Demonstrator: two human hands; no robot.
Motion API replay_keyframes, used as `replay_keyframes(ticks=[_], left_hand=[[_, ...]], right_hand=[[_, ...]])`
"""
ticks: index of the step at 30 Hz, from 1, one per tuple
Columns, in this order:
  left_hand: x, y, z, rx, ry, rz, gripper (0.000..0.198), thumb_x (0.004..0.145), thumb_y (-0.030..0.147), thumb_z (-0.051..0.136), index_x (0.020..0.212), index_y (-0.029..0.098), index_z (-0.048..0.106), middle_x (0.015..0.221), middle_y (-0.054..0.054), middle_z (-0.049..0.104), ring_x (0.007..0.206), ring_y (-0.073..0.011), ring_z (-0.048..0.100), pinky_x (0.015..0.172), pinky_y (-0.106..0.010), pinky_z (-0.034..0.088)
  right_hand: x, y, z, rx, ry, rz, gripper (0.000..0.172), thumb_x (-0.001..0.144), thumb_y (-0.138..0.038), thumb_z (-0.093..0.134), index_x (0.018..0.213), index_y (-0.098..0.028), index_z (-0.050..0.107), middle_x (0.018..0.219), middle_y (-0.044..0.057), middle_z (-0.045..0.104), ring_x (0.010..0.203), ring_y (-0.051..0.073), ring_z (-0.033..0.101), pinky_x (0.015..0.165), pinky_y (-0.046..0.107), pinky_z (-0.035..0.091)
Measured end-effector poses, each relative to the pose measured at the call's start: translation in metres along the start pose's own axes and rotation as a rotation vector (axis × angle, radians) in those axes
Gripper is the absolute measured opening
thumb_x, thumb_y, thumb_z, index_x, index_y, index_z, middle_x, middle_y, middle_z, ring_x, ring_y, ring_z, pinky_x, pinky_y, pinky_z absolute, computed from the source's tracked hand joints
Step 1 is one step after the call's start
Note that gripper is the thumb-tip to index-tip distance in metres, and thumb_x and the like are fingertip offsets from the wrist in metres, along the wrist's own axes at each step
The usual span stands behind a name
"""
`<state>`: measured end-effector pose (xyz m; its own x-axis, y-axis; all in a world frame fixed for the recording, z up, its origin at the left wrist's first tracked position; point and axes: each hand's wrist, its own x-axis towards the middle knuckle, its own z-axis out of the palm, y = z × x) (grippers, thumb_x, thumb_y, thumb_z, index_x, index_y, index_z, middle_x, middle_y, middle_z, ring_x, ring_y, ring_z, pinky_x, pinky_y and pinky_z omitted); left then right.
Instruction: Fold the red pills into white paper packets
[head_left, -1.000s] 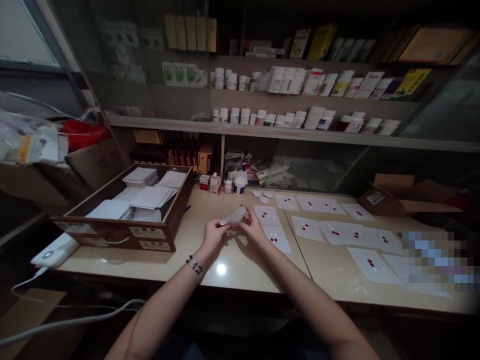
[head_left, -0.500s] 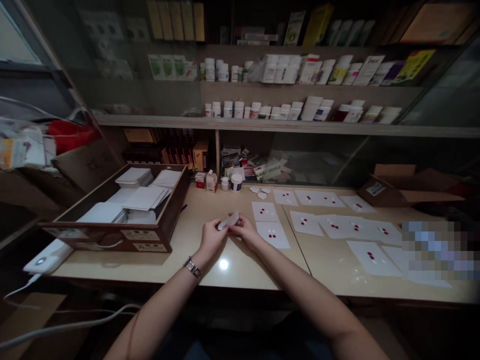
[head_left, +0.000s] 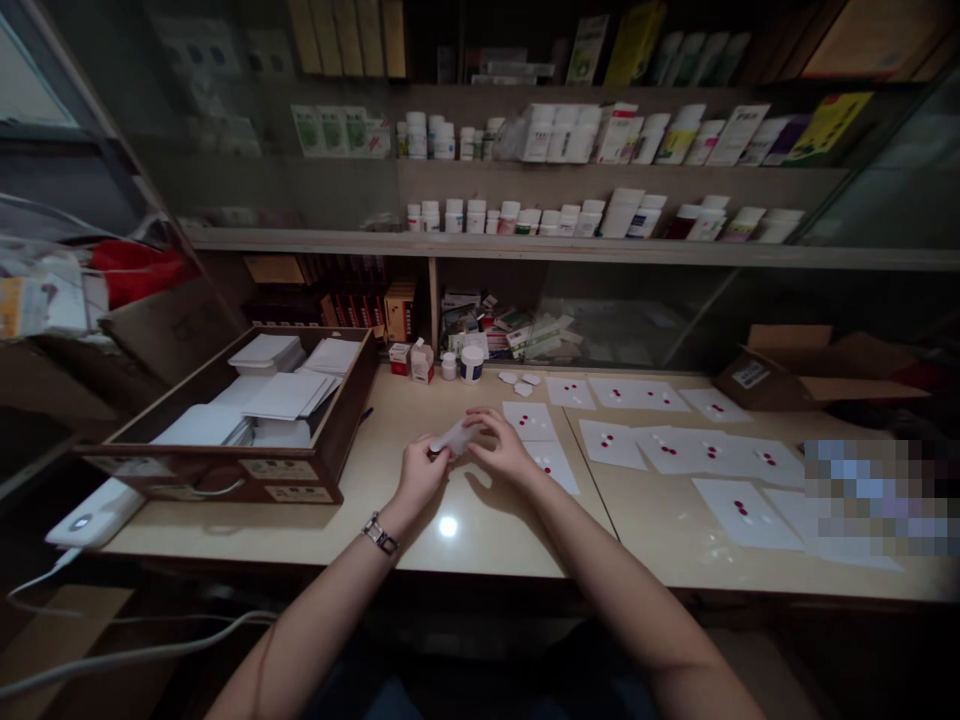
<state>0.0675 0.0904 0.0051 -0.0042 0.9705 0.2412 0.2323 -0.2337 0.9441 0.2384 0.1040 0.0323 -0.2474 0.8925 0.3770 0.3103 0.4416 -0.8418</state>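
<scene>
My left hand [head_left: 422, 474] pinches one end of a small folded white paper [head_left: 454, 437] above the table. My right hand [head_left: 501, 446] curves around the other end, fingertips on the paper's upper edge and thumb below. What lies inside the folds is hidden. Just right of my right hand lie two flat white paper sheets, a far one [head_left: 537, 411] and a near one [head_left: 559, 464] partly covered by the hand, with dark red and white pills on them. More paper sheets [head_left: 611, 455] with pills spread to the right.
A wooden drawer [head_left: 339, 465] holding stacks of white paper stands at left. Small boxes [head_left: 422, 360], a white jar [head_left: 472, 364] and white paper pieces [head_left: 523, 389] sit at the back. An open carton [head_left: 750, 376] is at right; shelves of bottles rise behind.
The folded paper has turned so more of its face shows. My right hand has moved up slightly, its fingers more arched and further apart, covering more of the near sheet.
</scene>
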Motion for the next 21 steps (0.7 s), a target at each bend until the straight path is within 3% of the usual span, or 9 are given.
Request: replay_keyframes(ticks=[5,8,16,21], left_hand=[[0.0,0.009,-0.002,0.045,-0.045,0.086,0.014,0.072,0.019,0.056,0.062,0.014,0.064,0.067,-0.003,0.058,0.064,-0.0143,0.054,0.061,-0.024,0.041],[-0.001,0.016,-0.003,0.023,-0.062,0.087,0.015,0.073,0.02,0.056,0.064,0.014,0.066,0.07,-0.004,0.059,0.066,-0.0148,0.054,0.061,-0.024,0.042],[-0.003,0.022,-0.004,-0.018,-0.065,0.06,0.016,0.071,0.02,0.056,0.06,0.014,0.066,0.064,-0.003,0.058,0.063,-0.0148,0.055,0.059,-0.024,0.042],[-0.005,0.025,-0.001,-0.112,-0.016,-0.01,0.015,0.069,0.021,0.058,0.057,0.013,0.063,0.062,-0.002,0.056,0.056,-0.012,0.052,0.051,-0.022,0.039]], right_hand=[[0.008,-0.012,-0.011,-0.03,-0.214,-0.065,0.024,0.067,-0.005,0.058,0.085,-0.019,0.065,0.105,0.007,0.054,0.103,0.021,0.053,0.09,0.034,0.043],[0.009,-0.016,-0.014,-0.084,-0.274,-0.075,0.025,0.067,-0.004,0.057,0.086,-0.018,0.068,0.101,0.007,0.055,0.096,0.019,0.055,0.086,0.031,0.044],[0.007,-0.022,-0.013,-0.235,-0.27,-0.046,0.025,0.07,-0.005,0.052,0.082,-0.019,0.069,0.094,0.006,0.063,0.087,0.019,0.056,0.079,0.029,0.044],[0.006,-0.023,-0.012,-0.167,-0.276,-0.059,0.024,0.072,-0.007,0.052,0.084,-0.018,0.069,0.091,0.005,0.067,0.085,0.018,0.06,0.078,0.027,0.044]])
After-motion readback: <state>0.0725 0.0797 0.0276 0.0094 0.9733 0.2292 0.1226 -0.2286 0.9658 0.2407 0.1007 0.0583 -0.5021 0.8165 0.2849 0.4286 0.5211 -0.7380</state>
